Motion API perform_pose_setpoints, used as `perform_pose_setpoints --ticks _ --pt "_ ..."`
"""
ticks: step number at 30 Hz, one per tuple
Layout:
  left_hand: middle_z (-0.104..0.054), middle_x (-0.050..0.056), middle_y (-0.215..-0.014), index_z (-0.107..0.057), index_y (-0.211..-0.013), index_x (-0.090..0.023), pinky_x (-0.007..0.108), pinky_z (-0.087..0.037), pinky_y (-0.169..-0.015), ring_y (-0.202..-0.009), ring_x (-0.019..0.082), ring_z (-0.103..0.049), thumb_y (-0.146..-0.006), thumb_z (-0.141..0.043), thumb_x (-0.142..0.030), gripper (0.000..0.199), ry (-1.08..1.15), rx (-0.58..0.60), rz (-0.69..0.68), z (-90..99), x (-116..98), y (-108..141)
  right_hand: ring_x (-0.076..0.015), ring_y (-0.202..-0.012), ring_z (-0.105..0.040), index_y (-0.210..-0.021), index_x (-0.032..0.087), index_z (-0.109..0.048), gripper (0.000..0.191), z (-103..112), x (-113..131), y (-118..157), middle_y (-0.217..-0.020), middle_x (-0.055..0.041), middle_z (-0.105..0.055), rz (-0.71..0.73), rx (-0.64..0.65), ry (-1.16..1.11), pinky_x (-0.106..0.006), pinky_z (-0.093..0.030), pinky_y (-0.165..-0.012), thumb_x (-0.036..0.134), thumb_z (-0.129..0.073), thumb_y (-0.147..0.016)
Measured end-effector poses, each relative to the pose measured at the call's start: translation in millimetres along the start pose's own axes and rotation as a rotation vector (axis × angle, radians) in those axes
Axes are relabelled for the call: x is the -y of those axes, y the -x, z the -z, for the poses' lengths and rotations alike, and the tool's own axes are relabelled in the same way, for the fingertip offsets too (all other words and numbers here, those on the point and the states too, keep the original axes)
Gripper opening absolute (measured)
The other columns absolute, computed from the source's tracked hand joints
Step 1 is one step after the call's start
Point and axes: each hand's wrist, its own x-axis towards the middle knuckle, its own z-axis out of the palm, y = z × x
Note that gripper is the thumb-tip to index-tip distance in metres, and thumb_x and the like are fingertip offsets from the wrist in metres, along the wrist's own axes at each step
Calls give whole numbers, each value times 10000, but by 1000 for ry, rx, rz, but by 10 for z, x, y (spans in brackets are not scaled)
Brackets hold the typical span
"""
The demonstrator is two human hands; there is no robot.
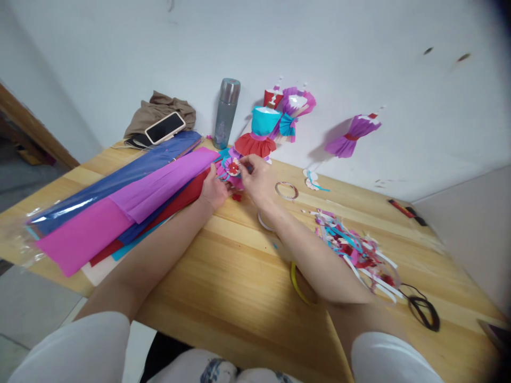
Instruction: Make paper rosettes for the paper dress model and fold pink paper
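Note:
Between my hands lies a round paper flower (232, 167) in pink, white and red, with purple and teal paper under it. My right hand (254, 175) pinches the flower's right edge between thumb and fingertips. My left hand (216, 189) is palm up at the flower's lower left, its fingers apart and touching the paper's edge. A small red paper piece (237, 197) sits on the table just below. Right behind the flower stands a paper dress with a teal top (264, 121) and red skirt.
Folded crepe paper (147, 197) covers the table's left side, near a phone (165, 127) and a flask (227, 114). More paper dresses lean at the wall. Tape rings (286, 183), paper scraps (351, 242) and a black cord loop (429, 314) lie to the right.

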Motion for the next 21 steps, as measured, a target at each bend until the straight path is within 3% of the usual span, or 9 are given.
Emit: perform_pose_setpoints --ticks 5,11,21 --pt "-746 86 -891 -661 -1214 -168 435 -531 -931 -974 270 -691 -996 -293 -628 628 5 -22 5 -17 -2 2 -234 -891 -664 -927 195 -676 111 -22 -23 -9 -971 -92 -751 11 -4 32 -344 -482 -801 174 -566 -919" --pt "-755 68 -954 -679 -1168 -165 369 -552 -847 -838 205 -697 -1017 -363 -546 518 17 -4 -17 -57 15 19 -263 -959 -658 -923 214 -676 155 -33 -99 7 -996 -108 -734 68 16 105 -382 -481 -847 179 -526 -939" --pt "-760 63 -952 -654 -1251 -162 368 -535 -871 -846 203 -698 -1025 -364 -521 514 20 3 -30 -70 19 12 -251 -943 -674 -925 212 -688 160 -8 -52 14 -993 -94 -742 46 6 49 -366 -487 -843 175 -533 -922"
